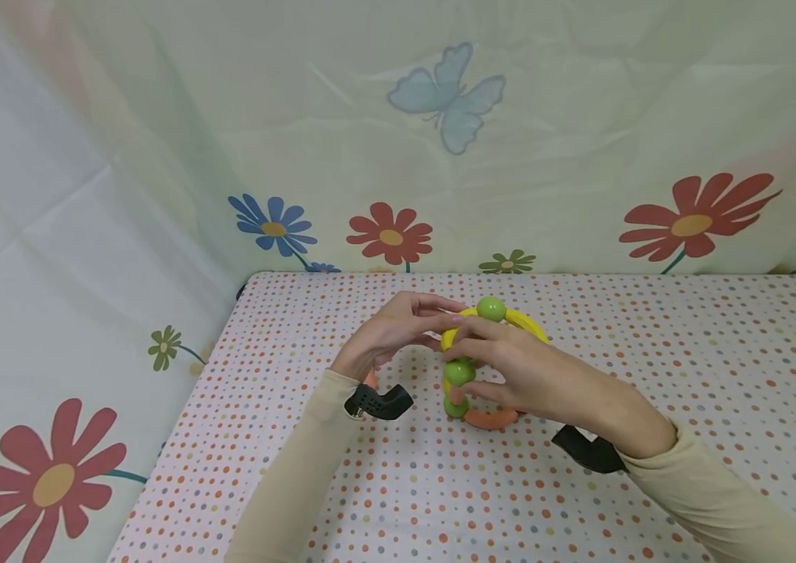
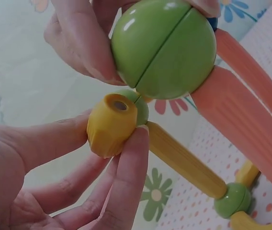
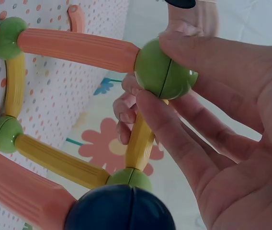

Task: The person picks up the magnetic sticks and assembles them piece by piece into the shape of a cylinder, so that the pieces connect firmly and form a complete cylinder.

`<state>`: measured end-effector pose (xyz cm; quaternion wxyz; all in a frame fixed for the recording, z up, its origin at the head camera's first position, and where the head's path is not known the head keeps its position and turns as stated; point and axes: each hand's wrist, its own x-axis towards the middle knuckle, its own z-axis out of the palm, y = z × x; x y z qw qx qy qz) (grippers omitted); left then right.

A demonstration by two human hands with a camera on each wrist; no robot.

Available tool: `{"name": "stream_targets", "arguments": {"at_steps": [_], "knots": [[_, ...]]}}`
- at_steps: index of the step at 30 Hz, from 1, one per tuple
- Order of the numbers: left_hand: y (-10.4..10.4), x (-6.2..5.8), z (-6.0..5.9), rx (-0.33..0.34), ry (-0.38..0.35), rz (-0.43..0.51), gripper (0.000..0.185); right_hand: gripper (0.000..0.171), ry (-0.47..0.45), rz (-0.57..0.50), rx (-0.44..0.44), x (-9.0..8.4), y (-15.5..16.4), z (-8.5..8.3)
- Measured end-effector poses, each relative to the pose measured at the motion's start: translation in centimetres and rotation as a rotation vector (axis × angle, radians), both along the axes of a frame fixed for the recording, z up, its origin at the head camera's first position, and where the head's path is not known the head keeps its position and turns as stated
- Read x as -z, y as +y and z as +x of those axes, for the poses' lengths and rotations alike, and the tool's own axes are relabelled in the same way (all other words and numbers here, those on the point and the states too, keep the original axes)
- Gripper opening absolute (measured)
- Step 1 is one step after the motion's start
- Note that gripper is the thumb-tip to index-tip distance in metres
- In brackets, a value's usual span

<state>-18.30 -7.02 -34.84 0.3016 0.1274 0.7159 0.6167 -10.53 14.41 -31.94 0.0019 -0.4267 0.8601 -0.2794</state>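
In the head view both hands meet over a toy frame of coloured balls and rods. My left hand (image 1: 401, 320) comes from the left and pinches a yellow rod (image 2: 109, 127) between thumb and fingertips. A round metal spot shows in that rod's end, and a green ball (image 2: 141, 109) is right behind it. My right hand (image 1: 525, 363) holds a larger-looking green ball (image 3: 155, 67) between thumb and fingers. An orange rod (image 3: 78, 50) runs from this ball to another green ball (image 3: 9, 37). A yellow rod (image 3: 141, 143) also shows below the held ball, partly hidden by it.
A dark blue ball (image 3: 119, 208) joins another orange rod (image 3: 21, 189) close to the right wrist camera. A separate orange piece (image 1: 371, 378) lies on the dotted tablecloth (image 1: 398, 500) beside the left wrist. A flower-printed curtain (image 1: 546, 156) hangs behind the table.
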Motion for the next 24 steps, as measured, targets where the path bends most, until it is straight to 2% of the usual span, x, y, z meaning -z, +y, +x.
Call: {"name": "stream_targets", "arguments": {"at_steps": [10,13,16,20,24], "knots": [[0.3,-0.7,0.4,-0.02,-0.013,-0.009,0.035,0.032,0.133,-0.056,0.002,0.6,-0.2,-0.1],[0.3,-0.6,0.4,-0.022,-0.02,-0.005,0.035,0.031,0.117,-0.066,0.005,0.5,-0.1,-0.1],[0.2,-0.3,0.4,-0.013,-0.014,-0.001,0.035,0.03,0.048,-0.106,0.031,0.0,0.4,0.0],[-0.1,0.1,0.5,-0.013,0.024,-0.012,0.037,0.031,0.012,-0.209,0.111,-1.1,2.4,0.0],[-0.8,1.2,1.5,-0.023,0.152,-0.115,0.033,0.034,0.079,-0.278,0.221,-1.5,5.7,-0.7]]}}
